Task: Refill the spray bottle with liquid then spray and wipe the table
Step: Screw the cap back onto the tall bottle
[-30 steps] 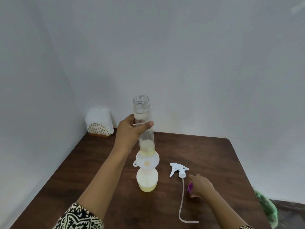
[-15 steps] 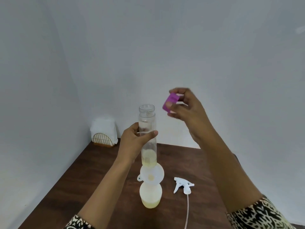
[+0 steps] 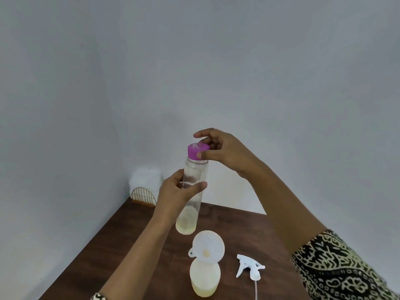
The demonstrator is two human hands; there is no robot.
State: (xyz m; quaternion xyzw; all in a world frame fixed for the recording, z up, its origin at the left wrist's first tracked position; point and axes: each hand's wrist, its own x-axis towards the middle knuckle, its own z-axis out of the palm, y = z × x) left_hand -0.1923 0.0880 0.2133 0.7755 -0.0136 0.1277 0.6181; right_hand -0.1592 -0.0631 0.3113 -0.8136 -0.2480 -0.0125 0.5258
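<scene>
My left hand (image 3: 176,195) grips a tall clear bottle (image 3: 193,172) lifted off the table, with a little pale yellow liquid at its bottom. My right hand (image 3: 223,151) pinches the purple cap (image 3: 194,151), which sits on the bottle's mouth. Below, the spray bottle (image 3: 205,281) stands on the brown table (image 3: 134,245) with yellowish liquid in it and a white funnel (image 3: 208,247) in its neck. The white trigger spray head (image 3: 249,267) lies on the table to its right, its tube running toward me.
A white napkin stack in a gold wire holder (image 3: 145,187) stands at the table's far left corner against the wall. Grey walls close in behind and on the left.
My right hand picked the purple cap off the table, raised it and set it on the bottle's mouth. My left hand lifted the clear bottle away from the funnel.
</scene>
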